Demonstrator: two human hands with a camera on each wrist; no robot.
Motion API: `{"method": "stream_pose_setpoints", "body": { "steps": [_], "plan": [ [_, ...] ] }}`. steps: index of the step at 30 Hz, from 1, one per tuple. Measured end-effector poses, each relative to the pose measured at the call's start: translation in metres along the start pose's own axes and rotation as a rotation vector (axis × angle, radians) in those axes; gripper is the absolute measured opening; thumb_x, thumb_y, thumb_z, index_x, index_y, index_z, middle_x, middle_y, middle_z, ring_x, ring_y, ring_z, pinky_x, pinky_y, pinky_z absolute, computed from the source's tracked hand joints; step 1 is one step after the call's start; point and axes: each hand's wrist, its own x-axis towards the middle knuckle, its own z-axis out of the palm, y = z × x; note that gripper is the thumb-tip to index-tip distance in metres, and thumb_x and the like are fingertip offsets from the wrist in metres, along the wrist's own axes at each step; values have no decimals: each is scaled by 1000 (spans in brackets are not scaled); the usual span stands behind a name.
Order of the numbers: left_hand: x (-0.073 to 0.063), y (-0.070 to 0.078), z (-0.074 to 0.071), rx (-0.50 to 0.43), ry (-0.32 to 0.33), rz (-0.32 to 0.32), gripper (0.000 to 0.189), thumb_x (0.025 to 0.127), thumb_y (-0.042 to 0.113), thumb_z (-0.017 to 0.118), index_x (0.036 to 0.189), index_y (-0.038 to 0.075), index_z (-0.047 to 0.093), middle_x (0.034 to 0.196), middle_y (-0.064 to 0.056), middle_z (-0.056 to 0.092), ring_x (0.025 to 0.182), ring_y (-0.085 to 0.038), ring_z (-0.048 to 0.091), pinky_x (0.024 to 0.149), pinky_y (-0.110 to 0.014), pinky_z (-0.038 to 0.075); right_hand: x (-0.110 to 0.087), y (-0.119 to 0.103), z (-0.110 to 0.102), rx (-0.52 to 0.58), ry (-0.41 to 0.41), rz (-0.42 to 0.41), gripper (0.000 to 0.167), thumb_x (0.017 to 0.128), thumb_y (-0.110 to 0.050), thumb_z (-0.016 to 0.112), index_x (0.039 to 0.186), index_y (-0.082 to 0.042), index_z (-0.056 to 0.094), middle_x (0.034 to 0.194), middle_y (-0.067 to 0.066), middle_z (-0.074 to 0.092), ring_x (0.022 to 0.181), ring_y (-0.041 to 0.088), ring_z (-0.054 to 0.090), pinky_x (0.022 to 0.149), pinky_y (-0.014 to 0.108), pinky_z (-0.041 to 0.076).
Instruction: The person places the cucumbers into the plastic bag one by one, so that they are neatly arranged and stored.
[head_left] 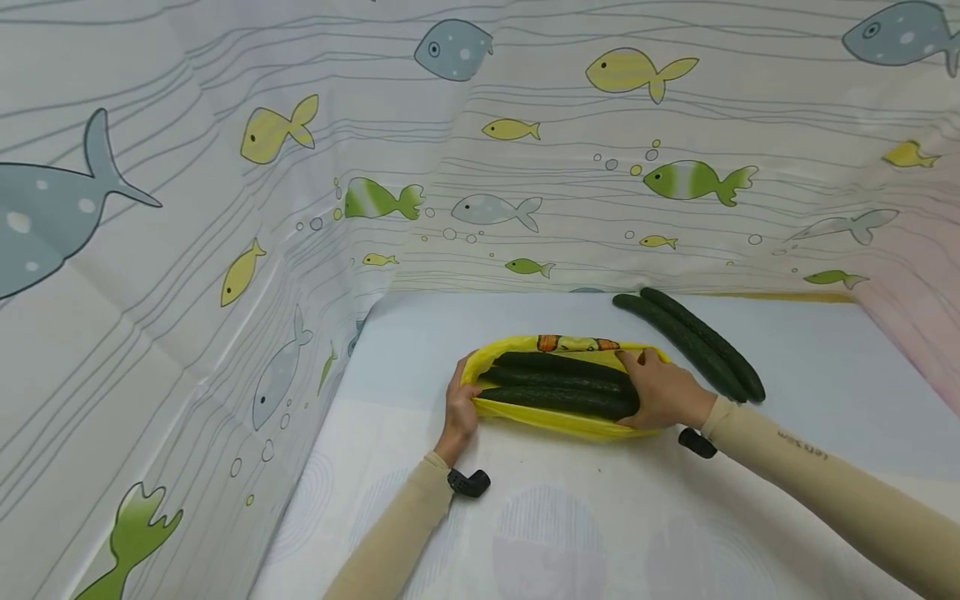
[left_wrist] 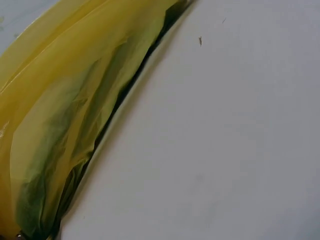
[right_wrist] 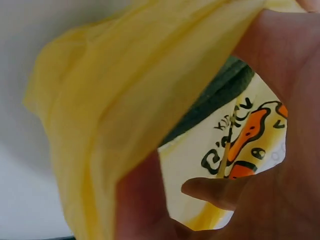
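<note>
A yellow plastic bag (head_left: 577,423) lies with its long mouth facing up, and dark green cucumbers (head_left: 558,393) lie side by side inside it. At the bag's left end my left hand (head_left: 459,408) grips the rim, thumb over the edge. My right hand (head_left: 662,392) reaches into the mouth at the right end, by the cucumber tips, its thumb and fingers spread apart. In the right wrist view, the bag's yellow film (right_wrist: 100,120) covers part of a finger, and a cucumber end (right_wrist: 220,92) shows near the hand. The left wrist view shows cucumbers through the thin film (left_wrist: 85,100).
Two more cucumbers (head_left: 693,342) lie side by side on the white table (head_left: 540,508), behind and right of the bag. A fish-print curtain (head_left: 525,167) stands along the back and left. Black wrist devices (head_left: 468,483) sit below both hands.
</note>
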Motion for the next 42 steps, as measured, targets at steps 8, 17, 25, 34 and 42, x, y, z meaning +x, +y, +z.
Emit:
{"method": "stream_pose_setpoints", "body": {
  "steps": [8, 17, 25, 34, 42],
  "plan": [
    [0, -3, -2, 3, -3, 7, 71, 87, -3, 34, 155, 7, 49, 155, -16, 53, 138, -35, 50, 120, -54, 33, 1, -5, -8, 3, -43, 12, 112, 76, -47, 92, 157, 5, 36, 141, 48, 45, 74, 38, 66, 61, 50, 59],
    [0, -2, -5, 6, 1, 21, 71, 86, -2, 33, 155, 7, 49, 155, -17, 54, 136, -37, 51, 119, -55, 34, -1, -12, 1, -36, -10, 6, 103, 80, -50, 89, 155, 3, 43, 137, 42, 53, 84, 40, 69, 60, 49, 59],
    [0, -1, -4, -6, -6, 17, 72, 86, -1, 32, 155, 7, 49, 154, -18, 54, 135, -38, 52, 119, -58, 34, -6, -14, 2, -86, 6, -4, 86, 86, -52, 83, 144, 5, 58, 125, 30, 64, 89, 39, 71, 66, 51, 61],
    [2, -1, -4, -2, 1, 12, 70, 88, -3, 32, 156, 5, 48, 155, -19, 53, 137, -39, 50, 120, -59, 33, -17, -11, -17, 56, 138, -41, 46, 88, -41, 84, 112, -2, 78, 104, 12, 79, 84, 28, 73, 62, 42, 58],
    [1, 0, -4, -3, -2, 6, 70, 88, -3, 31, 156, 5, 47, 157, -18, 52, 142, -36, 48, 122, -57, 30, -28, 22, -44, 159, 171, 27, 26, 91, -35, 82, 90, -9, 79, 80, -1, 74, 61, 11, 59, 53, 31, 49]
  ]
}}
